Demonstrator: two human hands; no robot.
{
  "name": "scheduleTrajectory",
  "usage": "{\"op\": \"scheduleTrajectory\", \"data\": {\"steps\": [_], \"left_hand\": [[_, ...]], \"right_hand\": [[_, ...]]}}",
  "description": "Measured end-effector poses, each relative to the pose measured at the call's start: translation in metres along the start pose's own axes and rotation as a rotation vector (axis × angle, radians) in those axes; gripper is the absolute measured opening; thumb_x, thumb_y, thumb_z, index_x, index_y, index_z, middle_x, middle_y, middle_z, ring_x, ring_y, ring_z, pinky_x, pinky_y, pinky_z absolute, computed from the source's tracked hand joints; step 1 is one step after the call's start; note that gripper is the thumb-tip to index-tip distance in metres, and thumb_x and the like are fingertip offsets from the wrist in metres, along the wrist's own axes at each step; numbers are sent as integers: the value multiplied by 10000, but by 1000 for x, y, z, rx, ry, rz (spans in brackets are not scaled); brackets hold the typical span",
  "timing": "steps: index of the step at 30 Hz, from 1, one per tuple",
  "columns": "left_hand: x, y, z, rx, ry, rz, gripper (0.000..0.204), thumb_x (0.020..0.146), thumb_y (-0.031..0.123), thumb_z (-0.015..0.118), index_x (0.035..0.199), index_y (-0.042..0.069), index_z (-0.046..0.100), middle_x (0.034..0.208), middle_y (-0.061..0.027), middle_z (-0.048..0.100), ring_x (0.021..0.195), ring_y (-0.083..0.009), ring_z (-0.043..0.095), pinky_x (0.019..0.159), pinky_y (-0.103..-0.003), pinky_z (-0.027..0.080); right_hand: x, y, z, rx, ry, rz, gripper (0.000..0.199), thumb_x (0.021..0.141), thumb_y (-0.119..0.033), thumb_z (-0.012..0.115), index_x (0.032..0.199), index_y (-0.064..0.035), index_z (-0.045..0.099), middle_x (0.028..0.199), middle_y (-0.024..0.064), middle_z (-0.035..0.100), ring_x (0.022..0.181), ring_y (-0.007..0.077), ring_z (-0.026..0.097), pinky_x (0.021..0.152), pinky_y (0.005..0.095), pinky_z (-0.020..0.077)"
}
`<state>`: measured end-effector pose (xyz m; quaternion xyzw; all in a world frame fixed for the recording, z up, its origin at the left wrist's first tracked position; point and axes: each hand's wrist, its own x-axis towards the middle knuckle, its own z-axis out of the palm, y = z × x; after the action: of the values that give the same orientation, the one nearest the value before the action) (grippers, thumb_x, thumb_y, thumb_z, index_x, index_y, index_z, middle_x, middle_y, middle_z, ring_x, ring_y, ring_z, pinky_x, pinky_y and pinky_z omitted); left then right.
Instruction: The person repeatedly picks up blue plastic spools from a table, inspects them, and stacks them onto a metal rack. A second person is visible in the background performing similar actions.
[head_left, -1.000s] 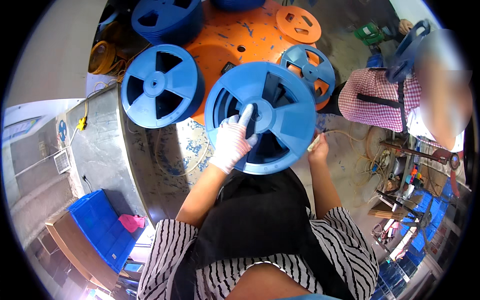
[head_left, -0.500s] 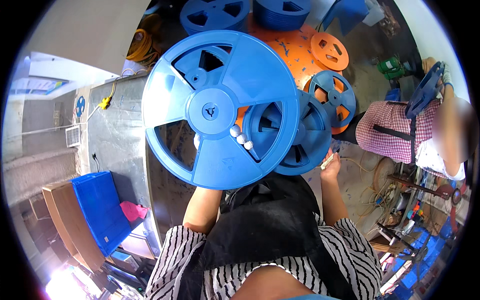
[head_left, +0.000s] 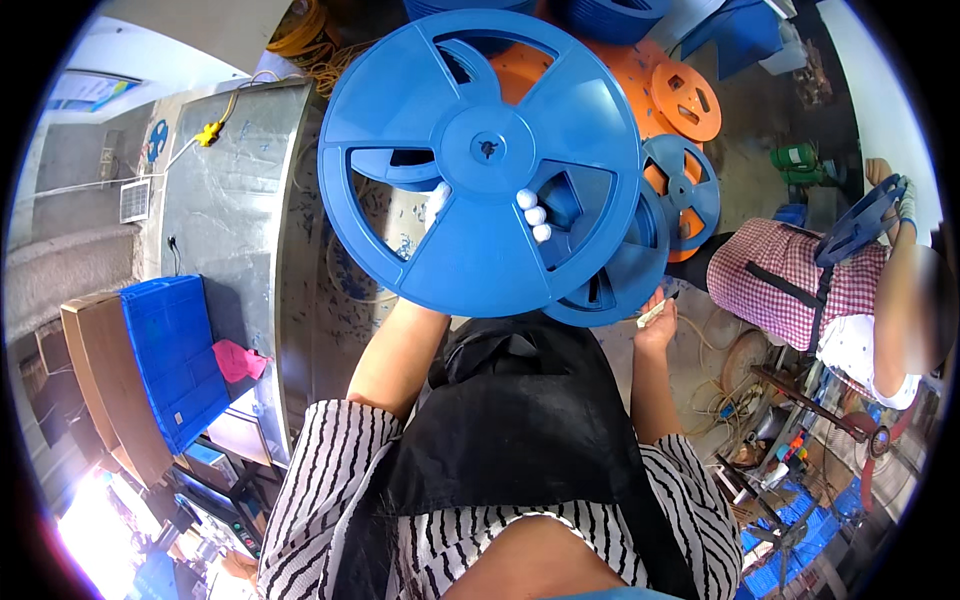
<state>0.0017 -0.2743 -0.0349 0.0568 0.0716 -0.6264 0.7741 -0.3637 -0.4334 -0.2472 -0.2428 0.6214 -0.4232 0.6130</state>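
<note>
A large blue plastic reel (head_left: 482, 250) fills the space before me, its flat face turned up toward me. My left hand (head_left: 535, 214), in a white glove or finger covers, grips it from beneath; white fingertips curl through one opening and more white shows in another, while the palm is hidden. To the right, my bare right hand (head_left: 656, 322) is closed around a small tool with a pale handle (head_left: 650, 313) and dark tip, apart from the held reel. Behind that reel, another blue reel (head_left: 652, 240) is partly covered.
Stacked blue reels (head_left: 610, 18) stand at the far side by an orange surface (head_left: 640, 70) with an orange reel (head_left: 686, 100). A grey metal table (head_left: 235, 190) runs along the left, near a blue bin (head_left: 175, 365). At right, a co-worker in a checked apron (head_left: 760, 275) holds a blue reel (head_left: 860, 222).
The held reel has shifted farther away and slightly right in view, with my left forearm reaching out more. My right hand stays near its place, still closed on the small tool.
</note>
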Motion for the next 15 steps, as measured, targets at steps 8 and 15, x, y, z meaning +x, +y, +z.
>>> {"op": "scheduleTrajectory", "data": {"steps": [8,15], "left_hand": [[8,-9,-8,96,170,-63,394,933,318,600,1215,47,558,1026,-92,634,957,-186,617,891,-341,507],[34,-72,-42,2342,211,308,641,705,252,712,1314,148,542,914,-182,563,873,-368,562,838,-417,458]], "right_hand": [[-11,-11,6,36,82,21,424,1013,-272,403,1353,-38,304,1344,165,528,1266,294,472,1039,427,346],[13,7,-37,183,-85,25,540,1014,-348,348,1412,10,271,1468,174,379,1342,297,384,1088,438,311]]}}
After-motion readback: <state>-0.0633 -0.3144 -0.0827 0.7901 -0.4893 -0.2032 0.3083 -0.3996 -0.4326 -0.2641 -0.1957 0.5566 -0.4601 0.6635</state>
